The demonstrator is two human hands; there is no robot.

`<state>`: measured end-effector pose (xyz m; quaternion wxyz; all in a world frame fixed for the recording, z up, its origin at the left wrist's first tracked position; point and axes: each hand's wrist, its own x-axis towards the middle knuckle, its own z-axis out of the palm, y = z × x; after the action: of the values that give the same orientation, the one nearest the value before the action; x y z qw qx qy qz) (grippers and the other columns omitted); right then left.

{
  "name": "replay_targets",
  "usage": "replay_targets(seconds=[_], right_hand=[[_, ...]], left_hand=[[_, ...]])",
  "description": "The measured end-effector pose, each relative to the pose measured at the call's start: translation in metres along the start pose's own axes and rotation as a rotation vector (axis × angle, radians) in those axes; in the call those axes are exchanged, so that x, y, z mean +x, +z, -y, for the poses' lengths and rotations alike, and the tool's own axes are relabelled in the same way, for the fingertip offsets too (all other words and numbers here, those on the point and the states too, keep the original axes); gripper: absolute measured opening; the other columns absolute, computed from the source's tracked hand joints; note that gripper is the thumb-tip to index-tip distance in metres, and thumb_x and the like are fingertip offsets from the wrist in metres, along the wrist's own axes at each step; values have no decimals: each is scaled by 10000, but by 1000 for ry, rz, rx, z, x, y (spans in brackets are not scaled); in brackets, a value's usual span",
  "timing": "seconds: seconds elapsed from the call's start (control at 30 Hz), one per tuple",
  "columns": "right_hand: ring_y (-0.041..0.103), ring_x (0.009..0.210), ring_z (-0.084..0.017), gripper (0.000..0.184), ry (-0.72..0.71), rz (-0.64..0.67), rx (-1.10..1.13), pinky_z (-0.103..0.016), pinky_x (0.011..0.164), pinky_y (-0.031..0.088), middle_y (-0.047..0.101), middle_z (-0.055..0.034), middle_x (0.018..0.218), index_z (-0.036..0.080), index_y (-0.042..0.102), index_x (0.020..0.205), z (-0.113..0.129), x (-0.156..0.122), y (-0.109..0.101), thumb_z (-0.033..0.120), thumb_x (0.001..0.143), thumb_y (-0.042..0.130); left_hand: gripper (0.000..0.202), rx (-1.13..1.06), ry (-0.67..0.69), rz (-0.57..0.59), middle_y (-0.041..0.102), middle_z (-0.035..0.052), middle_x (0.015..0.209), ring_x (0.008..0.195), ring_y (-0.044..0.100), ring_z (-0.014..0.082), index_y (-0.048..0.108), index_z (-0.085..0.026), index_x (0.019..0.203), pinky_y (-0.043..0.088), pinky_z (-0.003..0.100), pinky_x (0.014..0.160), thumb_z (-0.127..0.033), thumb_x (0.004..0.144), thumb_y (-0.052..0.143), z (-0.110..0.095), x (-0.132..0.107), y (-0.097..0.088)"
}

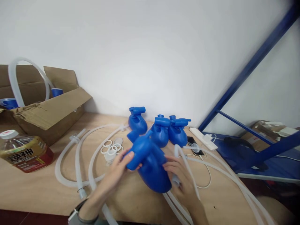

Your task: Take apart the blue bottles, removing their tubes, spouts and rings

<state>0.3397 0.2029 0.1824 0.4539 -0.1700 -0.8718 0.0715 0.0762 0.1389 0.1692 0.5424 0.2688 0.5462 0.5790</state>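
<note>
A blue plastic bottle [154, 175] with a rounded body and a tube-like top piece is tilted above the table in front of me. My left hand [124, 162] is closed around the top piece on its left side, thumb on top. At the bottle's right side, my right hand [179, 175] curls its fingers against the plastic. Partly hidden by that hand is a translucent hose end [175, 180]. Beside my left hand lie several white rings [112, 148] and small clear plastic caps. Similar blue bottles [137, 123] stand behind, near the wall.
Translucent hoses [78, 162] loop across both sides of the wooden table [131, 206]. An open cardboard box [63, 115] and a bottle of reddish drink [25, 153] are at left. To the right are a phone [195, 145], a power strip [203, 139] and a blue metal frame [246, 67].
</note>
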Motion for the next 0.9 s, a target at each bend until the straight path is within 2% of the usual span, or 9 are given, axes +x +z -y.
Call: replay_targets(seconds=[0.1, 0.13, 0.23, 0.33, 0.43, 0.57, 0.67, 0.77, 0.9], right_hand=[[653, 1285, -266, 399, -4, -40, -173, -415, 1014, 588, 718, -109, 1215, 238, 636, 1299, 7, -2, -32, 49, 977, 495], [653, 1284, -254, 387, 4, -30, -219, -396, 1022, 585, 709, -113, 1248, 234, 637, 1309, 8, -4, -41, 67, 988, 501], [693, 1210, -222, 318, -89, 66, -346, -325, 959, 604, 738, -108, 1215, 207, 651, 1282, 8, -8, -53, 111, 1022, 494], [754, 1038, -232, 251, -229, 128, -523, -326, 812, 617, 785, -83, 1075, 199, 684, 1191, 4, -13, -49, 147, 1046, 486], [771, 935, -238, 259, -270, 170, -611, -336, 746, 610, 793, -61, 988, 213, 705, 1127, 5, -20, -30, 146, 1037, 472], [742, 855, -204, 399, -287, 275, -535, -391, 976, 606, 743, -16, 834, 240, 722, 1161, 19, -29, 7, 50, 953, 439], [677, 748, -172, 506, -283, 281, -472, -451, 1076, 570, 654, 25, 723, 329, 689, 1297, 26, -32, 26, 41, 956, 449], [701, 891, -186, 545, -232, 294, -456, -439, 1086, 563, 721, -5, 879, 306, 666, 1357, 19, -33, 19, 13, 962, 431], [702, 1082, -219, 442, -221, 301, -548, -388, 1018, 580, 769, -62, 1063, 195, 709, 1251, 1, -34, -19, 24, 986, 398]], left_hand=[[730, 6, 210, -66, 752, 148, 962, 841, 754, 351, 632, -174, 1142, 664, 488, 818, -726, 675, 729, -59, 7, -46], [674, 2, 252, -97, 750, 136, 942, 855, 750, 330, 635, -157, 1125, 666, 460, 822, -704, 738, 710, -82, 12, -62], [491, 19, 344, -214, 744, 120, 1011, 870, 738, 243, 613, -97, 1241, 652, 421, 894, -506, 970, 621, -143, 43, -104], [451, 46, 380, -321, 716, 147, 1090, 920, 712, 189, 573, -17, 1300, 603, 397, 988, -404, 1069, 601, -176, 93, -137], [378, 76, 366, -410, 670, 144, 1160, 894, 669, 141, 562, -10, 1279, 596, 338, 940, -323, 1077, 625, -180, 151, -161], [316, 122, 303, -480, 630, 91, 1173, 856, 636, 134, 569, -110, 1282, 594, 264, 749, -266, 1033, 686, -168, 212, -183], [371, 167, 266, -492, 614, 86, 1180, 841, 622, 131, 540, -128, 1328, 577, 250, 712, -291, 1031, 690, -165, 238, -190], [427, 223, 221, -450, 624, 87, 1162, 826, 634, 141, 514, -138, 1365, 573, 270, 704, -398, 1056, 653, -169, 250, -194], [471, 296, 173, -409, 649, 74, 1097, 816, 642, 151, 549, -134, 1309, 562, 293, 716, -506, 1041, 656, -177, 254, -198]])
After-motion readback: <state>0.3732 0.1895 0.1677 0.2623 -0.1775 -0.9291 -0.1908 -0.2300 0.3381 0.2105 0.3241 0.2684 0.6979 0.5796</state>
